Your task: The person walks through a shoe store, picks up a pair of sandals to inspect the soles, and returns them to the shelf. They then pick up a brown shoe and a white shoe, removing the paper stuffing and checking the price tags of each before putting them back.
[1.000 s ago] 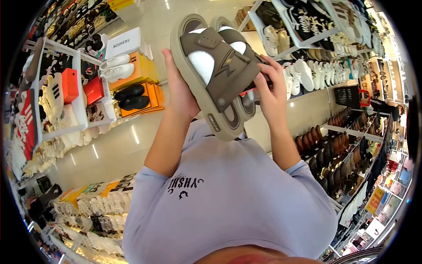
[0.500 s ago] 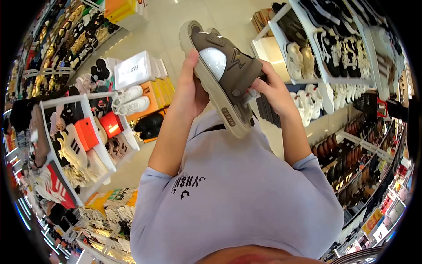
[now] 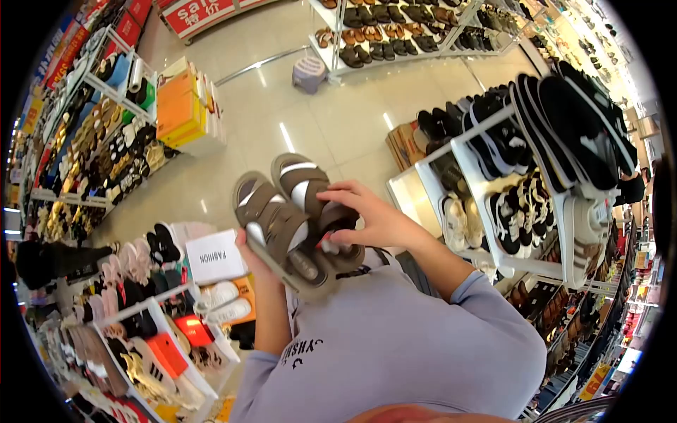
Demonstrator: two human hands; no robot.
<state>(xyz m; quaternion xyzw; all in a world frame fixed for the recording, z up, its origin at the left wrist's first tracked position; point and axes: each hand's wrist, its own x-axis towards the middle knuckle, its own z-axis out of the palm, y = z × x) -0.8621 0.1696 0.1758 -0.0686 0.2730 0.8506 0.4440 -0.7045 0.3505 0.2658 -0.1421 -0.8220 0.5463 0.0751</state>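
Two brown-grey open-toed sandals with broad straps are side by side in front of my shirt, toes pointing away. My left hand (image 3: 259, 259) grips the outer edge of the left sandal (image 3: 282, 225), its fingers hidden underneath. White stuffing shows beneath the straps. My right hand (image 3: 374, 218) is at the right sandal (image 3: 303, 182), with curved fingers over its rear strap and the thumb near the heel opening. A small red and white piece shows by that thumb.
A white shoe box (image 3: 215, 257) marked FASHION and white sneakers (image 3: 226, 302) are at the left. Shoe racks (image 3: 493, 197) stand close on the right. Farther off are orange and yellow boxes (image 3: 185, 106), a small stool (image 3: 309, 74) and a sandal shelf (image 3: 388, 60).
The sandals came down and turned, so their insoles and straps now face up and both show side by side. My right hand shifted onto the right sandal. The view swung towards the aisle.
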